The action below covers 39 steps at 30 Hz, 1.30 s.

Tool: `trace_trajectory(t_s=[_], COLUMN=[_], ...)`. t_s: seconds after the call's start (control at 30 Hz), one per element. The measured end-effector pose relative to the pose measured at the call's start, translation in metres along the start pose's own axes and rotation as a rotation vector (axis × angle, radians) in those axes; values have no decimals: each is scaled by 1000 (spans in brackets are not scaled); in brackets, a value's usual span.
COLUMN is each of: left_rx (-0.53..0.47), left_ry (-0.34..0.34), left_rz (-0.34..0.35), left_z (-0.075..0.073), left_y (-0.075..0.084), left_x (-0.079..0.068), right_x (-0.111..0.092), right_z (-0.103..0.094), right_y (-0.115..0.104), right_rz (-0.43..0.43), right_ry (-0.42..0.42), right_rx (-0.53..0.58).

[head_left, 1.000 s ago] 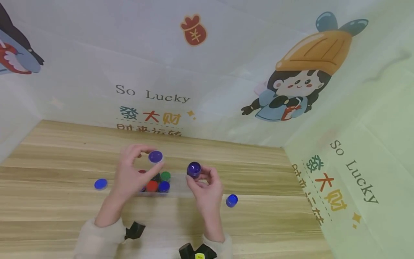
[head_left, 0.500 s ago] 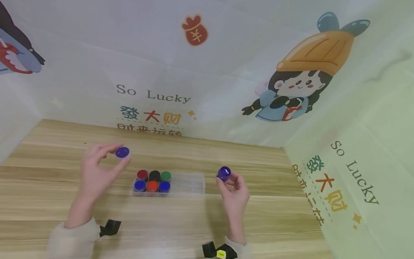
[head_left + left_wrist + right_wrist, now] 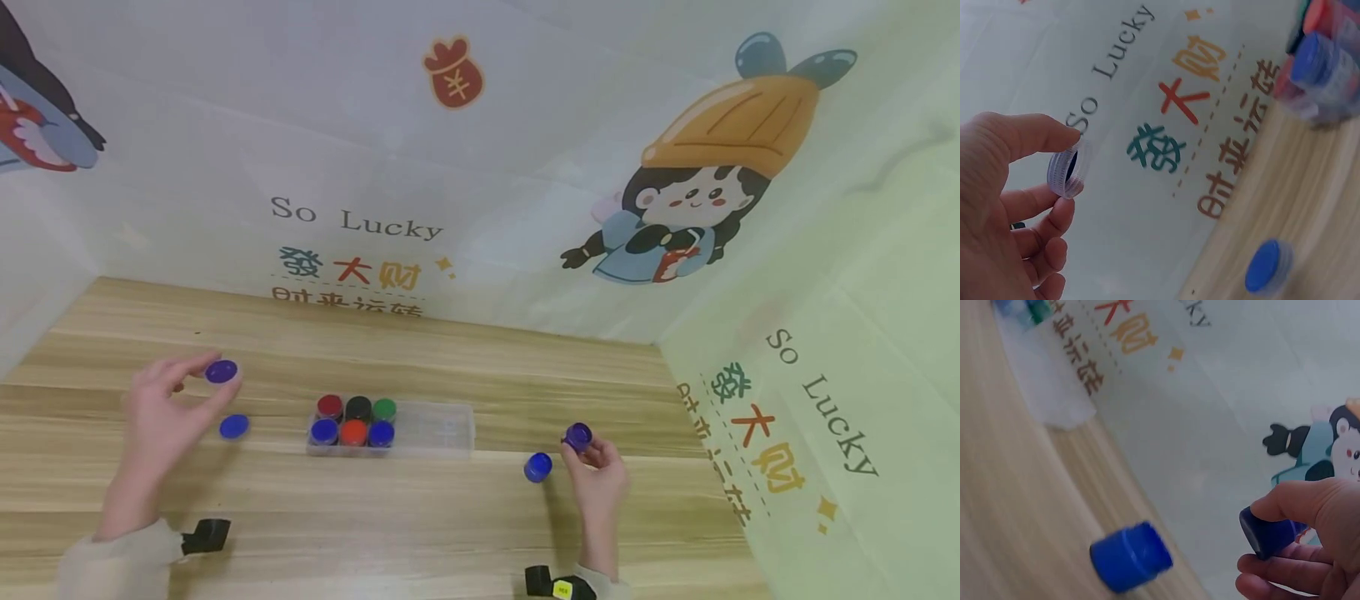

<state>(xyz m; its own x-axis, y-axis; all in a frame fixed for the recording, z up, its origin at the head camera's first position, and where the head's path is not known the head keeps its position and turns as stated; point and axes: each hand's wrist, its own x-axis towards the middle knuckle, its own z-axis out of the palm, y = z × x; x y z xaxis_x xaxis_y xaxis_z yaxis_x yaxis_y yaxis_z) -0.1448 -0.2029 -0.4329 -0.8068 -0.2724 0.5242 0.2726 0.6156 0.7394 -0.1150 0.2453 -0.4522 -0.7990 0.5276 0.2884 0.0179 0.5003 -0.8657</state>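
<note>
One cap (image 3: pixel 221 372) I see pinched in left hand (image 3: pixel 160 414), dark jar (image 3: pixel 578 437) gripped in right hand (image 3: pixel 602 477), blue jar (image 3: pixel 537 467) near.

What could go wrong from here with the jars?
1. The right hand could knock over the uncapped blue plastic jar, which stands near the small round dark-purple plastic jar it pinches.
2. That dark-purple jar, also uncapped, might spill any contents if tilted.
3. Caps might get swapped: the left hand holds a ridged round purple plastic cap; a round blue plastic cap lies nearby.
</note>
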Motion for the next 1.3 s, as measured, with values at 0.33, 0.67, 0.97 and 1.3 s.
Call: trace_trajectory(t_s=[0.33, 0.67, 0.97, 1.3], left_rx=[295, 374, 393, 411], left_ry=[-280, -403, -450, -461], left_rz=[-121, -192, -179, -196], left_z=[-17, -23, -22, -23], left_y=[-33, -53, -66, -70], left_x=[-10, -18, -25, -26], right_x=[0, -3, -5, -7], right_z=[-9, -9, -10, -7], right_y=[28, 39, 40, 43], right_rz=[72, 29, 16, 23], right_ry=[-132, -184, -206, -198], right_rx=[-249, -301, -345, -311])
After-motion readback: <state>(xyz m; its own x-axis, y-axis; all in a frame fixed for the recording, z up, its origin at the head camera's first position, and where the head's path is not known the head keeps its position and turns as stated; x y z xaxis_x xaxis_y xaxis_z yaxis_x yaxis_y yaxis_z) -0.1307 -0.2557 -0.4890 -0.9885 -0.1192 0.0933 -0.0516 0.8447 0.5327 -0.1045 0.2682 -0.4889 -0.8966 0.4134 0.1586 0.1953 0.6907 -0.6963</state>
